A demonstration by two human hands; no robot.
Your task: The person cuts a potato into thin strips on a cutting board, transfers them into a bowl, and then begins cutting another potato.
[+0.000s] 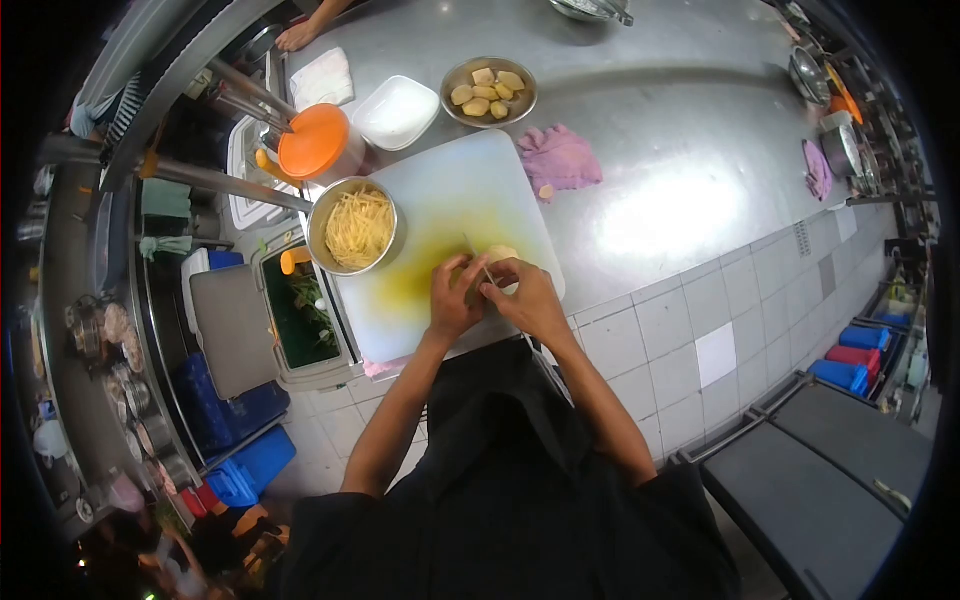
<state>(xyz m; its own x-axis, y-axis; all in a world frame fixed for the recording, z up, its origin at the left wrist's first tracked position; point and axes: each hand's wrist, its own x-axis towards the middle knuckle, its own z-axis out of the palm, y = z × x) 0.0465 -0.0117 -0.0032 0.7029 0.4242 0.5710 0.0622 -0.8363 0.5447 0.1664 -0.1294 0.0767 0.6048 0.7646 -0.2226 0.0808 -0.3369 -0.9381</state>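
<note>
Over the near part of the white cutting board [485,180], my two hands are close together. A thin knife [471,243] points away between them, its handle hidden. My right hand [528,300] is closed at the knife's near end. My left hand [457,298] has its fingers bent together against the left side of the blade; whatever they pinch is hidden. Just beyond my right fingers lies a pale piece of potato [503,252], partly covered. Left of my hands, a metal bowl [398,238] of thin yellow potato strips [359,230] stands at the board's edge.
A metal bowl [448,98] holds several peeled potatoes beyond the board. Nearby are a purple cloth [560,158], a white container [397,112] and an orange-lidded tub [315,142]. An open bin [283,330] sits lower left. Another person's hand [297,37] rests at the far edge.
</note>
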